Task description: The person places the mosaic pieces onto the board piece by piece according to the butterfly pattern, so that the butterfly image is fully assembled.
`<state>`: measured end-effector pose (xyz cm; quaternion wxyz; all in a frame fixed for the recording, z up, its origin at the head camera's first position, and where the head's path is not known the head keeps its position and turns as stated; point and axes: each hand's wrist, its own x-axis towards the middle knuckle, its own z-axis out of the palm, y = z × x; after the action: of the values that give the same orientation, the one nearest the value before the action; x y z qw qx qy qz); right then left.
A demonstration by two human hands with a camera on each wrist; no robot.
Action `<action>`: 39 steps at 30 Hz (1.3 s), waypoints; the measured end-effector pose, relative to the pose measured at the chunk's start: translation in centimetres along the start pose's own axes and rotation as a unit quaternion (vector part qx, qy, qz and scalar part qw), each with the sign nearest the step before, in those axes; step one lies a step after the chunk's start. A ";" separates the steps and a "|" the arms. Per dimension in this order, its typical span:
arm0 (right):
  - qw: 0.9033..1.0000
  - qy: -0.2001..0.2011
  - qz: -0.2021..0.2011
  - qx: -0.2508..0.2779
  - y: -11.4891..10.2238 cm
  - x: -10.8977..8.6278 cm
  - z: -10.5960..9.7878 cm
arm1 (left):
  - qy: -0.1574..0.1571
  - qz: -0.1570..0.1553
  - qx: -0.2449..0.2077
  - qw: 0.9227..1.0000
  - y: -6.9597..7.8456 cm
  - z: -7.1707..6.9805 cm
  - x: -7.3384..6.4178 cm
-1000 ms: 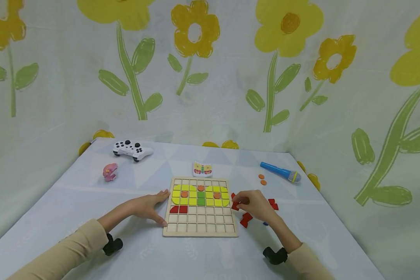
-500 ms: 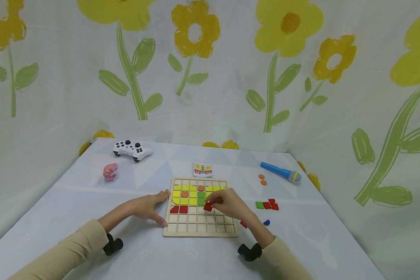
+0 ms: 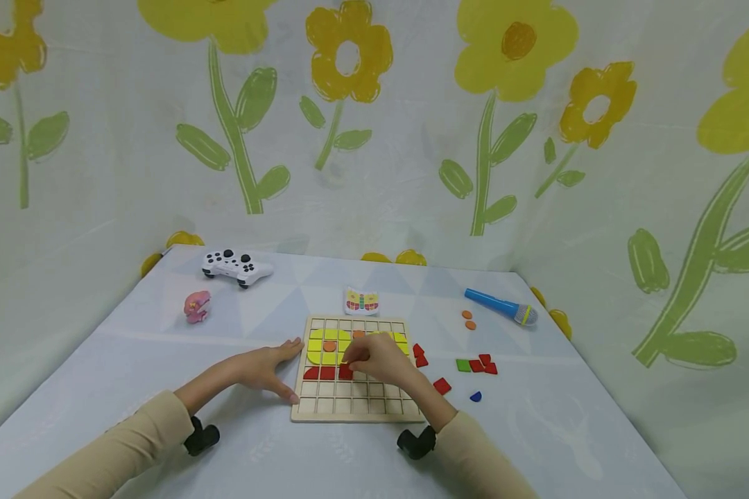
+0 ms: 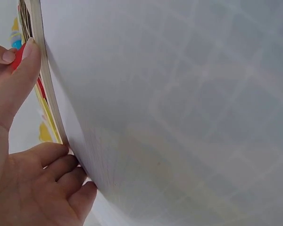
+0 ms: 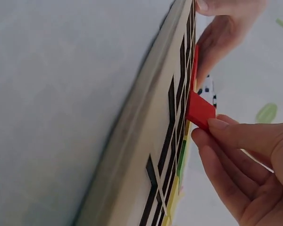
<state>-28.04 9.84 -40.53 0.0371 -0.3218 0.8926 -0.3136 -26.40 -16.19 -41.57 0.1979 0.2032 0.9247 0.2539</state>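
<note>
Over the wooden grid board (image 3: pixel 358 410), my right hand (image 3: pixel 383 360) pinches a red square tile (image 5: pixel 201 111) between thumb and fingers. The tile is tilted at the third cell of the row below the yellow tiles (image 3: pixel 315 345). Left of it in that row lie a red quarter-round piece (image 3: pixel 311 374) and another red square (image 3: pixel 327 373). Along the board's left edge, my left hand (image 3: pixel 263 369) rests with thumb and fingers spread, touching the frame. Part of the yellow and green pattern is hidden behind my right hand.
Right of the board lie several loose red pieces (image 3: pixel 442 386), a green square (image 3: pixel 463 365), a blue half-round piece (image 3: pixel 476 397) and orange discs (image 3: pixel 470 325). A butterfly pattern card (image 3: pixel 362 302), white game controller (image 3: pixel 236 268), pink toy (image 3: pixel 196 306) and blue microphone (image 3: pixel 501 306) stand farther back.
My right hand has picked up a red square from the right of the board and carried it left to the third cell of the red row. The left hand stays in place.
</note>
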 end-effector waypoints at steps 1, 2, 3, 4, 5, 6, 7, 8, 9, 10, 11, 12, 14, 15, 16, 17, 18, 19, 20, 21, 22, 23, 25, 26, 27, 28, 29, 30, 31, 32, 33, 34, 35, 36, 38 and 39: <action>1.000 0.000 0.004 -0.004 0.0 0.1 0.1 | 0.000 -0.001 0.000 1.000 0.0 0.0 0.0; 1.000 0.000 0.008 -0.006 0.0 0.2 0.1 | 0.000 -0.001 -0.001 1.000 0.0 0.0 0.0; 1.000 0.000 0.012 -0.008 -0.1 0.3 0.1 | 0.000 -0.001 -0.001 1.000 0.0 0.0 0.0; 1.000 0.001 0.017 -0.010 -0.1 0.3 0.1 | 0.000 -0.001 -0.002 1.000 0.1 0.0 0.0; 1.000 0.001 0.020 -0.013 -0.1 0.4 0.2 | 0.000 -0.001 -0.001 1.000 0.1 0.0 0.0; 1.000 0.002 0.026 -0.017 -0.1 0.4 0.2 | 0.000 -0.001 -0.001 1.000 0.1 0.0 0.0; 0.999 0.002 0.029 -0.021 -0.1 0.5 0.3 | 0.001 -0.002 -0.003 1.000 0.1 0.0 0.0; 0.999 0.002 0.033 -0.026 -0.2 0.5 0.4 | 0.001 -0.002 -0.003 1.000 0.1 0.0 0.0; 0.999 0.000 0.038 -0.029 -0.2 0.6 0.4 | 0.001 -0.002 -0.003 1.000 0.1 -0.1 -0.1; 0.999 -0.001 0.043 -0.031 -0.2 0.6 0.5 | 0.001 -0.002 -0.003 1.000 0.1 -0.1 -0.1; 0.998 -0.004 0.048 -0.034 -0.2 0.6 0.5 | 0.001 -0.003 -0.003 1.000 0.1 -0.1 -0.1; 0.998 -0.007 0.052 -0.036 -0.3 0.6 0.6 | 0.002 -0.004 -0.004 1.000 0.1 0.0 -0.1; 0.997 -0.016 0.059 -0.040 -0.3 0.5 0.6 | 0.001 -0.004 -0.004 1.000 0.1 0.0 -0.1; 0.997 -0.020 0.061 -0.041 -0.4 0.4 0.6 | 0.001 -0.004 -0.003 1.000 0.1 0.0 -0.1; 0.997 -0.023 0.062 -0.042 -0.4 0.4 0.6 | 0.001 -0.005 -0.002 1.000 0.1 0.0 -0.1; 0.997 -0.027 0.062 -0.044 -0.4 0.3 0.5 | 0.000 -0.005 -0.002 1.000 0.0 0.0 -0.1; 0.997 -0.031 0.062 -0.045 -0.4 0.2 0.5 | 0.000 -0.004 -0.002 1.000 0.0 0.0 -0.1; 0.997 -0.034 0.060 -0.046 -0.4 0.1 0.4 | 0.000 -0.005 -0.002 1.000 0.0 0.0 -0.1; 0.997 -0.035 0.055 -0.047 -0.4 0.0 0.3 | 0.000 -0.005 -0.003 1.000 0.0 0.0 -0.1; 0.997 -0.036 0.049 -0.048 -0.3 -0.1 0.2 | 0.000 -0.006 -0.004 1.000 0.0 0.0 0.0; 0.997 -0.036 0.043 -0.047 -0.3 -0.2 0.2 | 0.000 -0.007 -0.004 1.000 0.0 0.0 -0.1; 0.998 -0.036 0.038 -0.047 -0.2 -0.3 0.1 | 0.001 -0.006 -0.003 1.000 0.0 0.1 -0.1; 0.998 -0.032 0.025 -0.045 -0.1 -0.7 -0.2 | 0.002 -0.007 -0.004 1.000 0.0 0.1 -0.1; 0.998 -0.029 0.022 -0.045 0.1 -0.9 -0.4 | 0.002 -0.007 -0.004 1.000 0.0 0.1 -0.1; 0.999 -0.027 0.021 -0.043 0.2 -1.1 -0.5 | 0.003 -0.006 -0.004 1.000 0.0 0.1 -0.1; 0.999 -0.024 0.022 -0.041 0.4 -1.4 -0.7 | 0.003 -0.005 -0.003 1.000 0.0 0.1 -0.1; 0.999 -0.022 0.023 -0.040 0.6 -1.7 -1.0 | 0.004 -0.003 -0.003 1.000 0.0 0.1 -0.1; 0.999 -0.020 0.025 -0.040 0.8 -2.0 -1.2 | 0.004 -0.003 -0.003 1.000 0.0 0.1 -0.1; 0.999 -0.017 0.029 -0.039 1.1 -2.4 -1.5 | 0.004 -0.001 -0.003 1.000 0.0 0.1 -0.1; 0.999 -0.015 0.034 -0.038 1.3 -2.7 -1.8 | 0.004 -0.001 -0.003 1.000 0.0 0.1 -0.1; 0.998 -0.013 0.039 -0.038 1.6 -3.1 -2.1 | 0.004 -0.001 -0.003 1.000 0.1 0.0 -0.1; 0.998 -0.011 0.045 -0.039 1.9 -3.4 -2.4 | 0.004 -0.002 -0.002 1.000 0.1 0.0 -0.1; 0.998 -0.008 0.049 -0.039 2.2 -3.8 -2.7 | 0.005 -0.003 -0.002 1.000 0.1 0.0 -0.1; 0.998 -0.005 0.053 -0.041 2.4 -4.1 -3.0 | 0.005 -0.004 -0.001 1.000 0.1 0.0 -0.1; 0.997 0.002 0.056 -0.048 3.1 -4.9 -3.7 | 0.005 -0.005 0.000 1.000 0.1 0.0 -0.1; 0.997 0.005 0.060 -0.053 3.4 -5.3 -4.0 | 0.006 -0.005 -0.001 1.000 0.1 0.0 -0.1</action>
<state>-26.86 17.19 -40.01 0.0339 -0.2676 0.9257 -0.2651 -26.26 -16.16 -41.49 0.1938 0.1973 0.9266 0.2547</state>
